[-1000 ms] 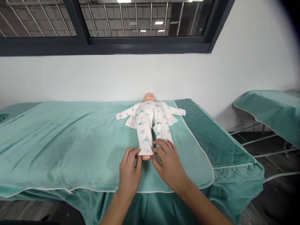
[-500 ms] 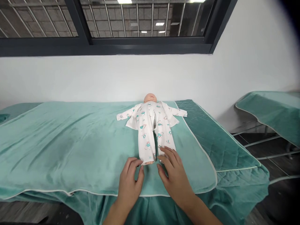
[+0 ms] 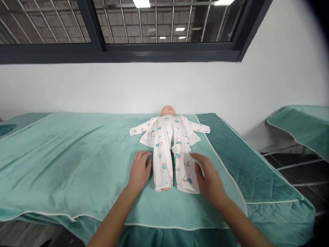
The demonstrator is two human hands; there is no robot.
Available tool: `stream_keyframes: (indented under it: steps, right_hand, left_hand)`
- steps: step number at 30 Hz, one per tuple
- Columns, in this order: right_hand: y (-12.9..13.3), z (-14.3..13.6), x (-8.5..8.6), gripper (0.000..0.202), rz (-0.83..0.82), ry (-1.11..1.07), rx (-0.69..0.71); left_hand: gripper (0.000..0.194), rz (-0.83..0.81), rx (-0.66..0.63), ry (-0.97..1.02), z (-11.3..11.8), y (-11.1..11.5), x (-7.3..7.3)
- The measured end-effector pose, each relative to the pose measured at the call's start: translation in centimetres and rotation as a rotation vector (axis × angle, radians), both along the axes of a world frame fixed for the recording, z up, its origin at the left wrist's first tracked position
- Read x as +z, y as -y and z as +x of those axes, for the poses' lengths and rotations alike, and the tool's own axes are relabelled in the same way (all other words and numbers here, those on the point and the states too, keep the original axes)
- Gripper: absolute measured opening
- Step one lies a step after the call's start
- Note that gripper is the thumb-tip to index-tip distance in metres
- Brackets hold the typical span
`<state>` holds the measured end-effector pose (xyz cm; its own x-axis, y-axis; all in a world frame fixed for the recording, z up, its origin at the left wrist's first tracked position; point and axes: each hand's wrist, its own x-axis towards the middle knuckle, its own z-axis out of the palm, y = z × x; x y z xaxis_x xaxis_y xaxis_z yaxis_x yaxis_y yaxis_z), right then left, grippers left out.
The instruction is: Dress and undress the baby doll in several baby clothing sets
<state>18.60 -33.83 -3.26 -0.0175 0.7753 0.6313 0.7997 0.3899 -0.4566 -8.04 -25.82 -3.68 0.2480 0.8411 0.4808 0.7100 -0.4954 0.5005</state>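
Note:
A baby doll (image 3: 168,110) lies on its back, head toward the wall, on a light green blanket (image 3: 77,164). It wears a white printed top (image 3: 147,135) with the sleeves spread out and white printed trousers (image 3: 163,164). A bit of one foot shows at the left trouser cuff. Beside the left trouser leg is my left hand (image 3: 140,169), fingers curved and apart, holding nothing. My right hand (image 3: 208,175) is at the outer edge of the right trouser leg, fingers apart and holding nothing; whether it touches the cloth is unclear.
The bed's darker green quilted cover (image 3: 239,161) shows at the right. Behind the bed are a white wall (image 3: 102,87) and a dark-framed window (image 3: 169,56) with bars. Another green-covered surface (image 3: 305,123) with metal rails stands at the far right.
Both hands have moved away from the trouser cuffs, outward and up along the legs. The right trouser leg now lies flatter and wider. The camera view has shifted slightly.

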Motion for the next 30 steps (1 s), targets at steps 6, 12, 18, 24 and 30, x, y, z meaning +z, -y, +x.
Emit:
stream_keyframes:
  steps: [6,12,18,24,30]
  right_hand:
    - [-9.9,3.4,-1.2,0.031,-0.154,0.230,-0.033]
    - [-9.7,3.1,-1.6,0.022,-0.169,0.345,0.016]
    - [-10.2,3.6,-2.2,0.023,-0.154,0.289,0.127]
    - [-10.6,4.0,-3.1,0.032,-0.156,0.215,0.056]
    - [-10.3,3.8,-2.9,0.028,-0.104,0.233,0.011]
  left_hand:
    - [0.032,0.061,0.062,-0.345,2.0,-7.2,0.7]
    - [0.030,0.098,-0.060,-0.330,1.9,-7.8,-0.5]
    - [0.032,0.069,-0.239,-0.274,2.0,-7.9,0.1]
    - [0.033,-0.069,-0.334,0.028,4.1,-8.4,1.1]
    - [0.047,-0.081,-0.312,-0.041,5.1,-8.2,0.8]
